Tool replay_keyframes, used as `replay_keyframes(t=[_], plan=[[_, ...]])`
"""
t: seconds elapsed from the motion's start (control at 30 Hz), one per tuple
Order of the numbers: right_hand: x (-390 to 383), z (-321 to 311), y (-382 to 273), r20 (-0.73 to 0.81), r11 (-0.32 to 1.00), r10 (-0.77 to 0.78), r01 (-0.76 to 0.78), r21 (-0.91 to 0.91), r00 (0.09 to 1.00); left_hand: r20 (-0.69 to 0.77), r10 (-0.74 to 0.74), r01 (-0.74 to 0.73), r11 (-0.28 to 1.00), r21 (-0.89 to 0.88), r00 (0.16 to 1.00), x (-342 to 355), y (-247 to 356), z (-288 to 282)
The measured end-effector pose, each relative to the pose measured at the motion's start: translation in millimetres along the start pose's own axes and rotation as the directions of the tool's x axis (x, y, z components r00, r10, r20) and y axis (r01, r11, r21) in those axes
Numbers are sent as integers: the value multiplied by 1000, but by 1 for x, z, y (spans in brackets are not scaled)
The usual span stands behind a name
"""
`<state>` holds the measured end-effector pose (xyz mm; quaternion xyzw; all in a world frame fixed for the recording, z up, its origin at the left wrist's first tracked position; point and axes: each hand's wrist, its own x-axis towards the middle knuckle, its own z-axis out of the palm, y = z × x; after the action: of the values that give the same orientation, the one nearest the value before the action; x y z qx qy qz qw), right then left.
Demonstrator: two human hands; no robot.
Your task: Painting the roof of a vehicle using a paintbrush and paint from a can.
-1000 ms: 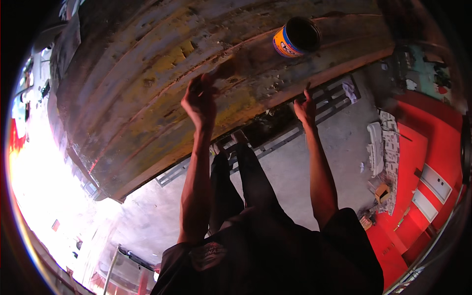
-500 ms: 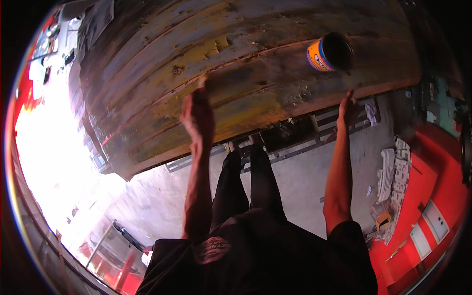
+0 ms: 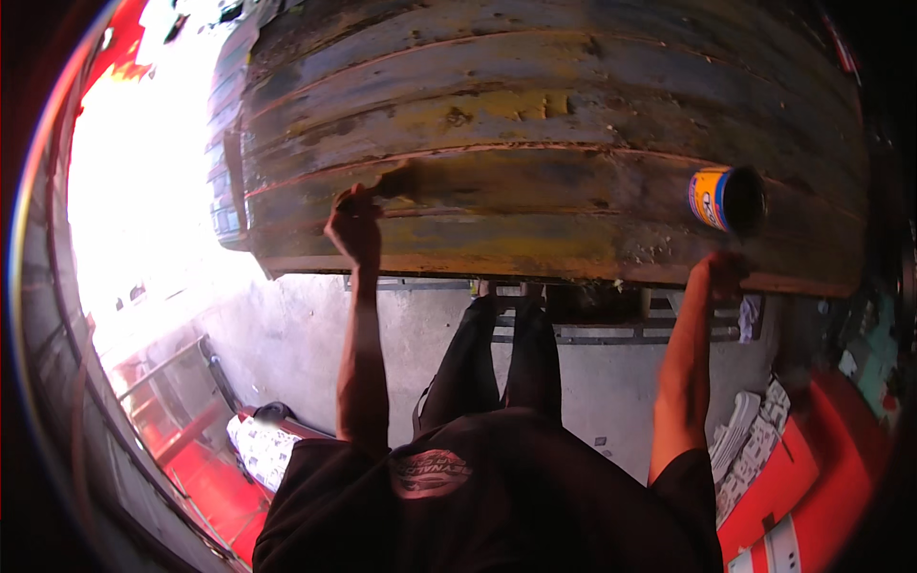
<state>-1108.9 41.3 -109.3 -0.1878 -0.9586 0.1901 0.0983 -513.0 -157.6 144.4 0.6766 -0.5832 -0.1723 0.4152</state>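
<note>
My left hand [image 3: 353, 225] is closed around a paintbrush [image 3: 394, 181], whose dark bristles meet a brown board on the left of the wooden panel [image 3: 506, 227]. This broad panel of long boards bears worn yellow, brown and bluish paint with flaking bits. My right hand [image 3: 723, 273] is at the panel's near edge on the right, its fingers dark and hard to make out. Just beyond it, a yellow and blue can [image 3: 709, 199] stands on the boards, its dark mouth facing up; what it holds cannot be seen.
Below the panel's near edge are a dark slatted frame [image 3: 592, 336] and a hanging pale cloth [image 3: 749, 317]. My legs stand on the grey concrete floor [image 3: 287, 334]. Red furniture [image 3: 793, 468] and patterned fabric lie at right; strong light floods the left.
The view has turned, so the panel and can appear shifted. My left hand has moved left along the boards with the brush. My right thumb, raised before, no longer shows clearly.
</note>
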Motion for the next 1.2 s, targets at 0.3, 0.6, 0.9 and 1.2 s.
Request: replay_keyframes(t=[0.3,0.6,0.9,1.2], plan=[[93,114,72,222,830,322,-387,402,920,115,310,-330,893,307,944,-31,17,33],[95,72,54,727,-553,-2,-607,571,686,207,-207,293,676,-676,956,-39,19,70],[30,-5,3,778,-728,100,-487,482,621,-22,111,-97,935,341,994,-17,-68,-43],[48,1,6,664,-489,210,-511,707,718,310,98,-59,989,-133,946,-142,117,115]])
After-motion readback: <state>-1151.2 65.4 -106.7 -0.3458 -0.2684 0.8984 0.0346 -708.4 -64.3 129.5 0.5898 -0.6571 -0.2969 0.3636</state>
